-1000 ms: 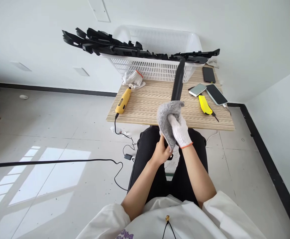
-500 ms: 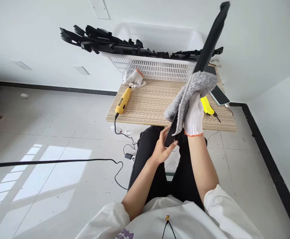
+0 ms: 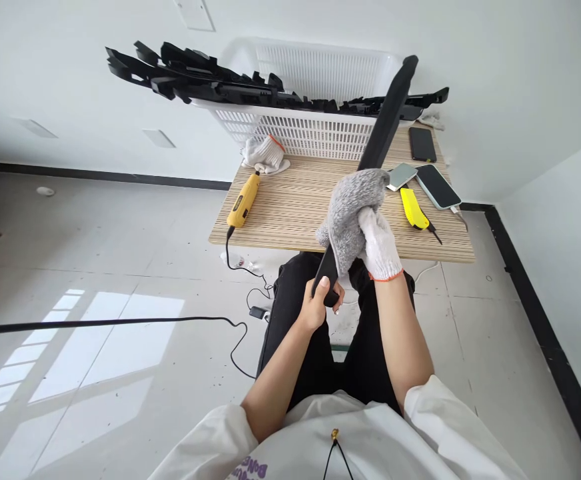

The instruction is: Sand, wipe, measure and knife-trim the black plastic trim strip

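Holding strip (image 3: 385, 127) aslant across front edge of table (image 3: 295, 213), near end clamped between thumb and fingers of left hand (image 3: 321, 303). Gripping cloth (image 3: 353, 207) around strip with gloved right hand (image 3: 381, 247), fingers closed on cloth. Noted on table: basket (image 3: 310, 137) at back, rotary tool (image 3: 243, 200) at left, knife (image 3: 413, 208) at right.

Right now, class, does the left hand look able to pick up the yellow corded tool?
Probably not straight away: the left hand grips the near end of the black strip. Otherwise the way looks free, as the yellow corded tool lies uncovered on the table.
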{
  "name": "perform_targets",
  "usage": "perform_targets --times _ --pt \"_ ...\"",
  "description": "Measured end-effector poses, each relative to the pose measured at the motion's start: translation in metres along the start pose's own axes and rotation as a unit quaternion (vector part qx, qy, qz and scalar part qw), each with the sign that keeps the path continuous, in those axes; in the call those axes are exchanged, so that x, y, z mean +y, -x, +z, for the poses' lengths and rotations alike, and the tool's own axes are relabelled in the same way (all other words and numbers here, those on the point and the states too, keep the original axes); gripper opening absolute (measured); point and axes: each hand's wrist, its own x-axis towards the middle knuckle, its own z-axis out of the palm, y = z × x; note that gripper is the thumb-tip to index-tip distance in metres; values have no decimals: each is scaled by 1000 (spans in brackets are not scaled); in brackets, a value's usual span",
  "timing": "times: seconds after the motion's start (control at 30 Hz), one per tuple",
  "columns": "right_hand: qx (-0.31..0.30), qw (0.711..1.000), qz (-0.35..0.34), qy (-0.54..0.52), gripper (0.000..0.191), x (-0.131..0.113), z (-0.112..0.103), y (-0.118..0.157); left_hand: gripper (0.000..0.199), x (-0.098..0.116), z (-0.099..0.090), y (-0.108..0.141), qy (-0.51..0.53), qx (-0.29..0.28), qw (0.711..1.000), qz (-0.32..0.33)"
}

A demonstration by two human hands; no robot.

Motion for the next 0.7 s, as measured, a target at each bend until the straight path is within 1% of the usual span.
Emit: perform_targets --times 0.07,0.1,0.13,0.17,0.27,0.3,0.33,0.37,0.4,0.47,0.5,0.53,0.57,0.6,0.63,0.7 --pt "-58 998 -6 24 37 -3 -2 2 56 -2 -1 2 -3 17 1000 6" --pt "-79 996 -15 31 41 -4 -4 4 56 -4 -2 3 -14 20 1000 15" --pt "-86 995 -22 36 42 -5 -6 4 55 -6 -3 4 -32 16 999 25" --pt "-75 996 -27 42 42 -5 -7 4 54 -8 -3 5 -54 5 998 34" --pt "-1 996 -26 83 39 -3 -12 1 48 -13 -2 7 -112 -47 992 42" --pt "2 996 -24 88 41 -1 -13 0 47 -14 -1 7 -117 -52 991 39" --pt "-13 996 -23 85 41 0 -13 0 47 -15 0 7 -112 -45 992 38" --pt "-43 996 -24 79 44 2 -12 1 47 -14 1 6 -102 -25 994 38" --pt "-79 994 -22 78 53 4 -10 3 47 -14 2 5 -92 2 995 39" --pt "-136 986 -9 93 83 9 -5 10 50 -11 4 3 -86 54 994 39" --pt "-152 983 6 103 95 12 -2 15 52 -10 5 2 -90 76 992 36" --pt "-158 982 24 104 99 16 1 19 54 -9 5 1 -98 93 990 30" --pt "-157 982 44 93 98 20 4 23 55 -7 6 1 -104 108 988 24" --pt "-148 984 60 77 93 24 7 26 56 -6 7 0 -110 115 987 18" --pt "-128 987 71 63 84 29 9 29 56 -5 7 1 -114 118 986 16" --pt "-57 994 73 61 59 36 10 30 55 -4 9 1 -119 102 987 19"
